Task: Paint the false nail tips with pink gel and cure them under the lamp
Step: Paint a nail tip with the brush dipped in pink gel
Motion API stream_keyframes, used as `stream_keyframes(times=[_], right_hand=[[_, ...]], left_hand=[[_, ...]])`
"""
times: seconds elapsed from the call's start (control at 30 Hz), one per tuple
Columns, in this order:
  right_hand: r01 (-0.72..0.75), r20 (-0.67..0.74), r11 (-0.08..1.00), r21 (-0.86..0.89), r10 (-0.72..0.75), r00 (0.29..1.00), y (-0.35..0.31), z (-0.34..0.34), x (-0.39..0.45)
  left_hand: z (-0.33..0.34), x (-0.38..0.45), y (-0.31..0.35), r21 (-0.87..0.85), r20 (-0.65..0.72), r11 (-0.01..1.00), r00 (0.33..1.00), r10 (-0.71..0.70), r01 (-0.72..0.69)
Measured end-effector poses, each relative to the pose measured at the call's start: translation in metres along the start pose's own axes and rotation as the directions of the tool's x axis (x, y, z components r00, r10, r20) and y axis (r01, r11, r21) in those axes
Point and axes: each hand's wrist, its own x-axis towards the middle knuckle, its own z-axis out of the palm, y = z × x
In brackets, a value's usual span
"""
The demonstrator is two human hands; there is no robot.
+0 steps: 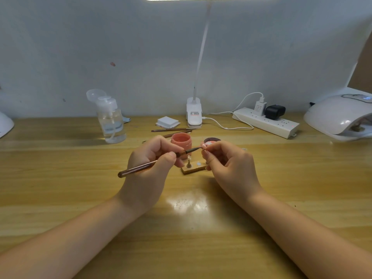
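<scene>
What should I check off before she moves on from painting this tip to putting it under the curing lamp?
1. Brush held firmly: ok, the left hand grips it, bristles at the nail tip.
2. Nail tip held steady: ok, the right hand pinches it above the wooden stand.
3. Tip fully coated: cannot tell, too small to judge.
4. Free spot on the stand: ok, one peg carries a tip and a round pad beside it is bare.
5. Gel jar reachable: ok, open behind the hands, its lid beside it.
6. Curing lamp ready: cannot tell; it sits far right, something inside its opening.
</scene>
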Motion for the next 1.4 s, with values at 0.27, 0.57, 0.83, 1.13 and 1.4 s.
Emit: stream_keyframes(times=[0.27, 0.57, 0.83, 1.13, 1.4], right_hand=[[0.002, 0.008, 1.0, -0.005, -0.002, 1.0, -0.0009, -0.0011, -0.0005], [0.008, 0.01, 1.0, 0.0, -0.008, 1.0, -0.0018, -0.0018, -0.0008], [0.012, -0.012, 1.0, 0.001, -0.012, 1.0, -0.0032, -0.0017, -0.001], [0.009, -0.015, 1.0, -0.03, -0.009, 1.0, -0.0038, -0.0019, -0.0009], [0.01, -0.019, 0.999, -0.052, -0.011, 1.0, -0.0042, -0.002, -0.0003]], left_hand=[[0.0018, -0.0013, 0.0026, 0.023, 0.025, 1.0, 1.0, 0.0, -0.001], [0.0051, 0.0009, 0.0037, -0.003, -0.072, 0.997, 0.995, -0.071, 0.071], [0.0059, -0.004, 0.0034, 0.048, -0.038, 0.999, 0.999, 0.015, -0.013], [0.0033, -0.0043, 0.0037, 0.079, -0.012, 0.995, 0.998, 0.066, -0.065], [0.0037, -0.0061, 0.0041, 0.082, 0.033, 0.995, 0.998, 0.05, -0.052]])
